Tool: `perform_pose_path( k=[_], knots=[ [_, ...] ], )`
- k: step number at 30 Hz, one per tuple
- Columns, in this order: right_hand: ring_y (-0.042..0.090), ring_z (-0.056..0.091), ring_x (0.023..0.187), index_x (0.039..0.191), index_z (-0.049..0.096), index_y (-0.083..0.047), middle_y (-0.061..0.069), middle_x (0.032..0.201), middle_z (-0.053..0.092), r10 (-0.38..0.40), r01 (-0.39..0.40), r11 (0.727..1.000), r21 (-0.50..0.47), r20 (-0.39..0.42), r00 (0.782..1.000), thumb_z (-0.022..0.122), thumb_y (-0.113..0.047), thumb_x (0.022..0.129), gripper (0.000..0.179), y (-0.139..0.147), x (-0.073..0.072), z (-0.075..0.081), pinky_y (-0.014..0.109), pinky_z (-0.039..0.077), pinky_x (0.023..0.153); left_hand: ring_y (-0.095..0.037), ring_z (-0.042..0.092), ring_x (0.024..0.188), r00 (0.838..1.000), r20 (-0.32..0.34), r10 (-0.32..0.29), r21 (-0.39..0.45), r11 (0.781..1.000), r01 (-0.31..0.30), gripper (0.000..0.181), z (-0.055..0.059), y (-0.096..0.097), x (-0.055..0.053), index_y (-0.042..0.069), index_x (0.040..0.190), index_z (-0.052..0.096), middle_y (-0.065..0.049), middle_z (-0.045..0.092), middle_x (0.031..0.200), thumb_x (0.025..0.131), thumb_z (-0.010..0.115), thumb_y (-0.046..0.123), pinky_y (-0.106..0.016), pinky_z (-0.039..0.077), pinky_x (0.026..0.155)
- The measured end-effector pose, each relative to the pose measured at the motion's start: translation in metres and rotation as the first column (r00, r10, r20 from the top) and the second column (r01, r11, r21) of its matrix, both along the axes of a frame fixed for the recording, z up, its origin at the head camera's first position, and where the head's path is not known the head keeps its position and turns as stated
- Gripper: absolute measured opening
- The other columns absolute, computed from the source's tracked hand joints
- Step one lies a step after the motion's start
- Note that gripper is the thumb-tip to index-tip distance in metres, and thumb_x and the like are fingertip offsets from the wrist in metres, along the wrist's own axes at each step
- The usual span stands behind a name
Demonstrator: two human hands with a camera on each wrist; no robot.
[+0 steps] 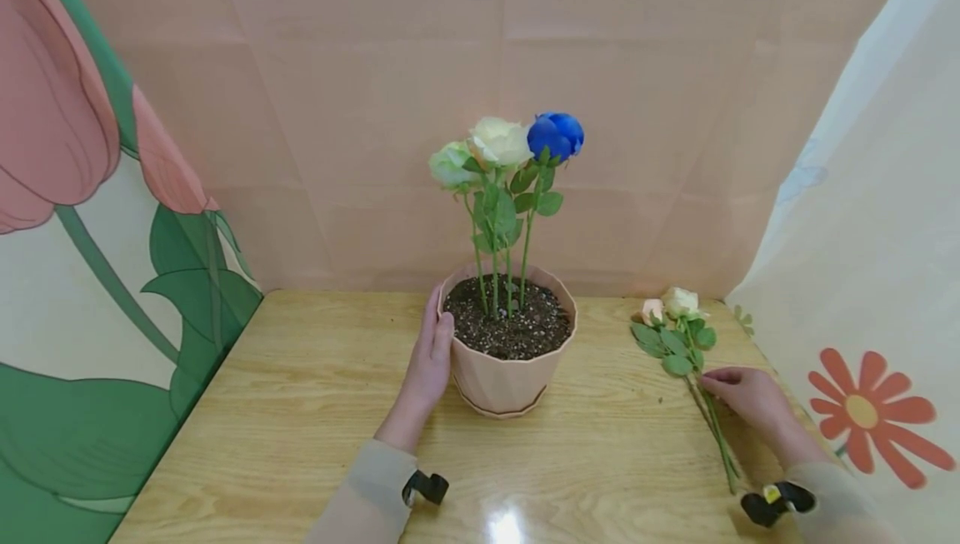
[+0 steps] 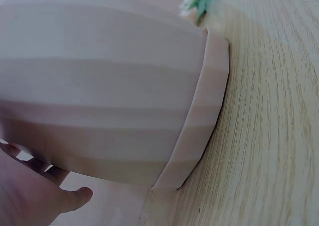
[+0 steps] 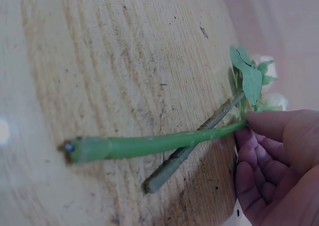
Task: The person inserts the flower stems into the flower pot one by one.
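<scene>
A pink faceted flowerpot (image 1: pixel 501 377) of dark soil stands on the table, with a pale green rose (image 1: pixel 452 165), a cream rose (image 1: pixel 501 142) and a blue rose (image 1: pixel 556 137) upright in it. My left hand (image 1: pixel 429 352) rests against the pot's left side, straight fingers along the wall below the rim; the left wrist view shows its thumb (image 2: pixel 77 198) held apart from the wall. At the right, my right hand (image 1: pixel 750 398) pinches the green stem (image 3: pixel 144 145) of a lying rose between thumb and fingers. A second, brownish stem (image 3: pixel 172 169) crosses beneath it.
The two lying roses' heads, one peach (image 1: pixel 652 311) and one cream (image 1: pixel 682 302), point toward the back of the wooden table (image 1: pixel 322 386). A pink cloth backdrop (image 1: pixel 360 111) hangs behind, and flower-printed cloths flank both sides.
</scene>
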State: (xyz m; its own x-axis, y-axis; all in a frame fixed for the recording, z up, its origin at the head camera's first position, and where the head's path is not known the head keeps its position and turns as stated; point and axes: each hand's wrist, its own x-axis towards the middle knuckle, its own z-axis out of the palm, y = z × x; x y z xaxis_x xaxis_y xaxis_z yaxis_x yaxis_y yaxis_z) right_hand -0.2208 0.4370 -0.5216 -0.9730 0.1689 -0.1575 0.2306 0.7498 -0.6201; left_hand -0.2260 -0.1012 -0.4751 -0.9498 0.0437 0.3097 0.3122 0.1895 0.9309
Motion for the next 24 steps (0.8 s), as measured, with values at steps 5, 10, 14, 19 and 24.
perform_pose_path(
  k=[5,10,14,19,24],
  knots=[
    [0.029,0.069,0.099,0.134,0.071,0.01,0.023,0.119,0.075,0.016,-0.016,1.0,0.002,0.002,1.0,0.069,-0.039,0.11,0.055,-0.0002,0.0008,-0.0003,0.033,0.057,0.073,-0.041,0.026,0.163,1.0,-0.003,0.006,-0.001,1.0,-0.006,0.061,-0.0009,0.0002,-0.0009,0.031,0.179,0.014,-0.007,0.019,0.183,0.122,0.032,0.042,-0.067,0.022,0.13],
    [0.031,0.069,0.103,0.136,0.069,0.011,0.028,0.125,0.073,0.022,-0.022,1.0,0.002,0.006,1.0,0.068,-0.038,0.11,0.056,-0.0005,0.002,-0.0009,0.033,0.058,0.075,-0.042,0.025,0.164,1.0,0.003,0.004,-0.002,1.0,-0.004,0.061,-0.0012,0.0,-0.0006,0.032,0.179,0.014,-0.007,0.018,0.183,0.122,0.031,0.043,-0.068,0.021,0.13],
    [0.029,0.068,0.103,0.137,0.068,0.012,0.028,0.125,0.073,0.029,-0.029,1.0,0.003,-0.011,1.0,0.067,-0.035,0.111,0.054,-0.0013,0.004,-0.002,0.032,0.057,0.074,-0.043,0.025,0.164,1.0,0.006,0.001,-0.001,1.0,-0.001,0.061,-0.0007,0.0002,-0.0004,0.032,0.179,0.014,-0.006,0.017,0.183,0.122,0.031,0.043,-0.068,0.021,0.13],
    [0.026,0.07,0.1,0.137,0.067,0.014,0.029,0.125,0.073,0.033,-0.033,0.999,-0.005,-0.025,0.999,0.067,-0.033,0.111,0.054,-0.0035,0.0065,-0.0016,0.031,0.058,0.073,-0.044,0.028,0.163,1.0,0.014,0.004,0.0,1.0,-0.004,0.06,-0.0016,0.0008,-0.0001,0.034,0.179,0.014,-0.006,0.018,0.183,0.122,0.03,0.045,-0.069,0.022,0.129],
    [0.023,0.069,0.097,0.138,0.065,0.015,0.026,0.122,0.074,0.018,-0.019,0.999,-0.03,-0.019,1.0,0.066,-0.035,0.112,0.056,-0.0049,0.0082,0.0003,0.031,0.057,0.072,-0.045,0.028,0.162,1.0,0.012,0.001,0.009,1.0,-0.001,0.06,-0.0023,0.0005,0.0002,0.033,0.179,0.014,-0.007,0.018,0.183,0.122,0.03,0.044,-0.069,0.022,0.129]
  ],
)
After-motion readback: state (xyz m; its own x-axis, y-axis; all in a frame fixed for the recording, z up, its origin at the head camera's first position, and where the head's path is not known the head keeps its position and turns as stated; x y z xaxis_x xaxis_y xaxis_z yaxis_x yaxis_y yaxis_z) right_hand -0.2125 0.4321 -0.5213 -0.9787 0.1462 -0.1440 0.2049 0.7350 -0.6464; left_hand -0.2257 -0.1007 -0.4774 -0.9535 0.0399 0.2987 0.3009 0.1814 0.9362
